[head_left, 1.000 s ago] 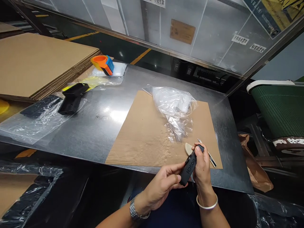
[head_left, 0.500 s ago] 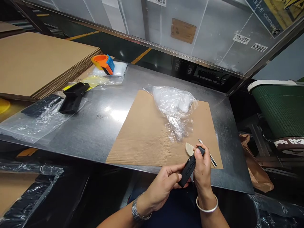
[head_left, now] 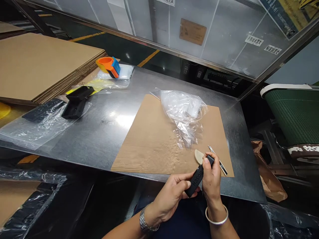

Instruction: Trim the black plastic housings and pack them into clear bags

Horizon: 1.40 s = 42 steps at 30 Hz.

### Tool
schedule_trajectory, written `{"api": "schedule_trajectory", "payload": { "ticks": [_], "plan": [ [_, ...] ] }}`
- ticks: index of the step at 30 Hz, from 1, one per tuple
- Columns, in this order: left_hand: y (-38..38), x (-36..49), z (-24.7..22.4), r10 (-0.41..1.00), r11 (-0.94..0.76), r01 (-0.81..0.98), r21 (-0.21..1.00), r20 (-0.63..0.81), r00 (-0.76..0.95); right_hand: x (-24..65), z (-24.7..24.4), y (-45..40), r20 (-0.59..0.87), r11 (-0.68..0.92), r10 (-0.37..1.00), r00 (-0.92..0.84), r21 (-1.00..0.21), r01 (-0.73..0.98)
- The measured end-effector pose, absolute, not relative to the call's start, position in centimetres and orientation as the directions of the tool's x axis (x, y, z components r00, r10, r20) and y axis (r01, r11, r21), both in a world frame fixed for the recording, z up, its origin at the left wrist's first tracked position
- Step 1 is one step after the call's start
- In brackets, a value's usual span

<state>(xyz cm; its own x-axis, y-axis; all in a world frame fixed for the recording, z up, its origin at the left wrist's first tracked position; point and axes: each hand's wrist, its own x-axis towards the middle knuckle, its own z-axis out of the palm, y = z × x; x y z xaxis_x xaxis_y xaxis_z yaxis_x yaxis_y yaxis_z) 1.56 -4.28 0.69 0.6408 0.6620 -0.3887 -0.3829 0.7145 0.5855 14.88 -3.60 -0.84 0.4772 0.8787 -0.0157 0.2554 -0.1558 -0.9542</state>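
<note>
While the metal worktop (head_left: 104,139) stretched across the middle of the frame, a stack of cardboard (head_left: 50,66) filled much of the upper left and a green belt (head_left: 294,113) stood at the right edge. A brown cardboard sheet (head_left: 149,146) lay flat on the worktop, right of centre, with a crumpled clear plastic bag (head_left: 183,106) on its upper part. Toward the left edge was another clear bag (head_left: 32,129), and an open black tray (head_left: 74,108) sat at its right end. Above that tray, at upper left, an orange and blue tape dispenser (head_left: 109,66) rested on folded clear plastic (head_left: 126,71).

At lower right of centre, near the worktop's front edge, both hands were closed on one thing, the black BOSCH piece (head_left: 196,181), which slanted up to the right. The left grip (head_left: 170,196) grasped its lower end, thumb on the lettered face; the right grip (head_left: 211,176) clasped its upper end, thumb on top. A silvery watch (head_left: 147,220) circled the left wrist and a pale bangle (head_left: 219,220) the right. Just beside the right grip, on the sheet, lay a slim metal-tipped tool (head_left: 222,166) and a small cream pad (head_left: 198,156), both partly hidden by the hand.
</note>
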Motion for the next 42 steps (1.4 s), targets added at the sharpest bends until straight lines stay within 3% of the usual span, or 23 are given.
{"api": "schedule_trajectory", "payload": {
  "ticks": [8,16,23,36,42],
  "plan": [
    [-4.5,1.7,0.2,0.659,0.726,-0.393,0.565,-0.408,0.632,15.0,-1.3,-3.4,0.022,-0.147,0.870,0.492,-0.941,0.303],
    [-4.4,1.2,1.0,0.653,0.735,-0.404,0.545,-0.409,0.637,14.7,-1.4,-3.0,-0.156,-0.139,0.882,0.445,-0.988,-0.070],
    [-4.6,1.7,0.5,0.686,0.692,-0.349,0.631,-0.425,0.591,14.8,-1.3,-3.2,-0.087,-0.105,0.873,0.481,-0.994,0.010],
    [-5.0,0.5,0.8,0.729,0.612,-0.428,0.666,-0.264,0.631,14.6,-2.2,-2.1,-0.267,-0.159,0.888,0.373,-0.942,-0.297],
    [-5.6,0.0,0.5,0.744,0.605,-0.384,0.697,-0.324,0.585,14.1,-2.4,-1.9,-0.257,-0.164,0.910,0.325,-0.944,-0.286]
  ]
}}
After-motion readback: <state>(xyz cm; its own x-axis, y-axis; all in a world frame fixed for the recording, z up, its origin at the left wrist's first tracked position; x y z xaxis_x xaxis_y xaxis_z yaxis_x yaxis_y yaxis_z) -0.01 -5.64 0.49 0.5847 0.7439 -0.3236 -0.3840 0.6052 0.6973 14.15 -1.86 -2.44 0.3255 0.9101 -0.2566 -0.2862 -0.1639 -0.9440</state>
